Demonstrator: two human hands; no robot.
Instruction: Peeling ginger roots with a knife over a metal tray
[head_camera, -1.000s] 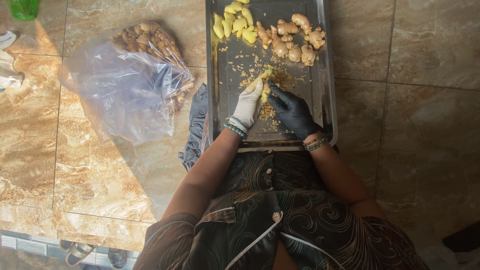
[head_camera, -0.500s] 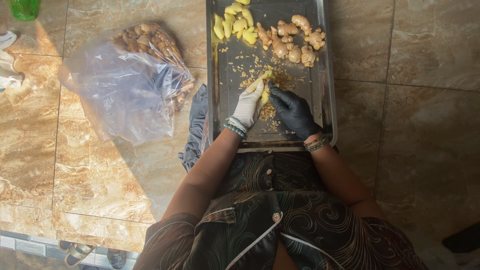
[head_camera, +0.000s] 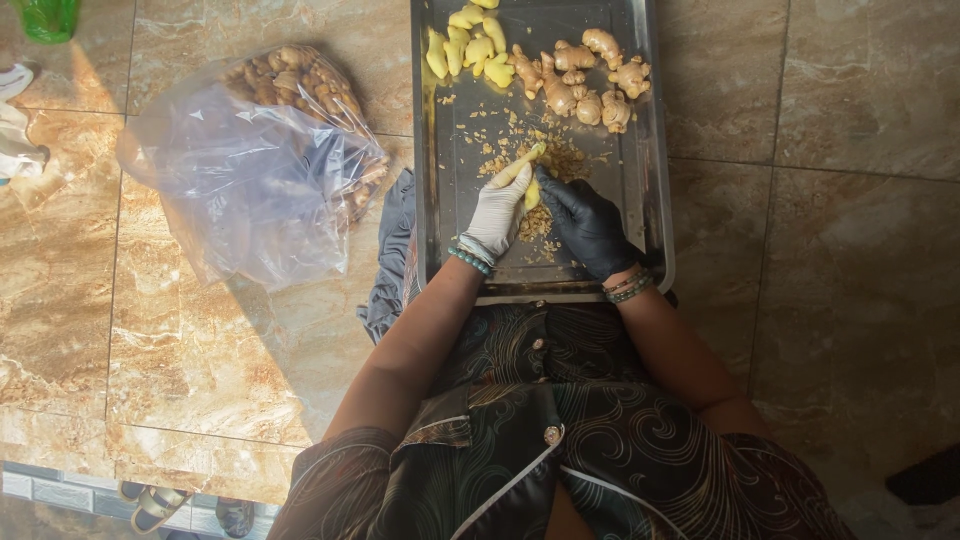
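My left hand (head_camera: 497, 212), in a white glove, grips a yellow peeled piece of ginger (head_camera: 530, 170) over a metal tray (head_camera: 640, 190). My right hand (head_camera: 582, 222), in a black glove, is closed against the same piece from the right; whatever it holds is hidden. Peel scraps (head_camera: 556, 160) lie on the tray under and around the hands. At the tray's far end sit several peeled yellow pieces (head_camera: 470, 48) and several unpeeled brown ginger roots (head_camera: 585, 80).
A clear plastic bag (head_camera: 250, 180) with more brown ginger roots lies on the tiled floor (head_camera: 820, 200) left of the tray. A dark cloth (head_camera: 392, 250) is tucked beside the tray. A green object (head_camera: 45, 15) and white items (head_camera: 15, 120) sit far left.
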